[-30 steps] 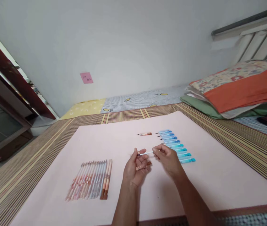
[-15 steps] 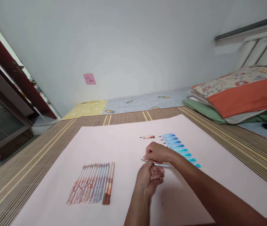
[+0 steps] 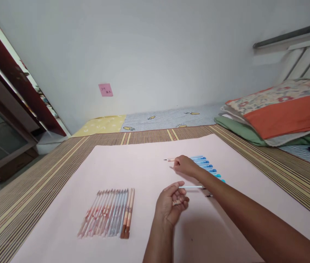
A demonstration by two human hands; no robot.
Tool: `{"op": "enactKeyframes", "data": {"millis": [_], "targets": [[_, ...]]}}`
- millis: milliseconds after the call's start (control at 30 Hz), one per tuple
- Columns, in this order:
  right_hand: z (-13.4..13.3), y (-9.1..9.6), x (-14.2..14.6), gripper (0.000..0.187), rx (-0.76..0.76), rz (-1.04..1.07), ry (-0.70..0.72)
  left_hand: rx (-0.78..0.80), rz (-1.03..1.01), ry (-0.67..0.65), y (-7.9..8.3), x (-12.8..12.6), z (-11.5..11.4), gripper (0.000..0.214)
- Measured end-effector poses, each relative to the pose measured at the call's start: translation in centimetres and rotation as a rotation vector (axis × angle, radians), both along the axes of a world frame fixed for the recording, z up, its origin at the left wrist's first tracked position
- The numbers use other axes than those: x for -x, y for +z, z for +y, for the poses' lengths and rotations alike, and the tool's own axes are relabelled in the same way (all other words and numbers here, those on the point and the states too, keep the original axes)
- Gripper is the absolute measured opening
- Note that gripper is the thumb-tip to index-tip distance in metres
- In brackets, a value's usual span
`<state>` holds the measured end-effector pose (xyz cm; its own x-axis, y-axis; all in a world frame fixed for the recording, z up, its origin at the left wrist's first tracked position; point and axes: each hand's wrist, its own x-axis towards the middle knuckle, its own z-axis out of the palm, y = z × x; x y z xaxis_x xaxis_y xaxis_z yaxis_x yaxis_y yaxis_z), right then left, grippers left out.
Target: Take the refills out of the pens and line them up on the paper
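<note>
My left hand [image 3: 173, 201] is closed above the pink sheet, pinching a thin white pen refill [image 3: 190, 187] between thumb and forefinger. The refill points right and has a dark tip. A brownish piece shows under its curled fingers. Farther up the sheet, my right hand [image 3: 184, 165] has its fingers drawn together. It is beside a short brown-and-cream pen part [image 3: 170, 159] with a dark tip, partly covering it; what its fingers hold is hidden. Several blue pen parts [image 3: 205, 166] lie in a slanting row behind my right wrist, some hidden by the forearm.
Several slim pens [image 3: 105, 213], pinkish, bluish and brown, lie side by side at the left of the pink sheet [image 3: 133, 160]. The sheet rests on a striped mat [image 3: 59, 164]. Folded bedding [image 3: 286, 109] is stacked at the right. A pink note [image 3: 105, 90] is on the wall.
My right hand has moved away from my left hand, up the sheet to the brown-and-cream pen part. My left hand still pinches the refill, now more exposed.
</note>
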<state>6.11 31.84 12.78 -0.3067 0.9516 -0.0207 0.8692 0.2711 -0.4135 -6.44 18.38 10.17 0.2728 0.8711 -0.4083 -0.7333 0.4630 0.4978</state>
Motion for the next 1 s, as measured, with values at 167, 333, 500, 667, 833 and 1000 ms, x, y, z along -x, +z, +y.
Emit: {"op": "enactKeyframes", "data": {"millis": [167,333,500,667,833,1000], "targets": [[1.1,-1.7,0.2,0.019,-0.179,-0.18,0.015,0.058,-0.058,0.071,0.6,0.7,0.3,0.015],[1.8,-3.1,0.5,0.02,-0.268,-0.292,0.059,0.067,-0.077,0.095,0.7,0.8,0.3,0.014],[1.9,-3.8,0.4,0.023,-0.335,-0.339,0.073,0.064,-0.082,0.109,0.6,0.9,0.3,0.012],[2.1,-3.5,0.4,0.019,-0.361,-0.358,0.071,0.064,-0.087,0.103,0.7,0.9,0.4,0.01],[2.4,-3.4,0.3,0.023,-0.362,-0.378,0.078,0.072,-0.084,0.116,0.7,0.9,0.4,0.012],[2.4,-3.5,0.3,0.027,-0.387,-0.387,0.102,0.072,-0.067,0.122,0.9,0.9,0.4,0.012]]}}
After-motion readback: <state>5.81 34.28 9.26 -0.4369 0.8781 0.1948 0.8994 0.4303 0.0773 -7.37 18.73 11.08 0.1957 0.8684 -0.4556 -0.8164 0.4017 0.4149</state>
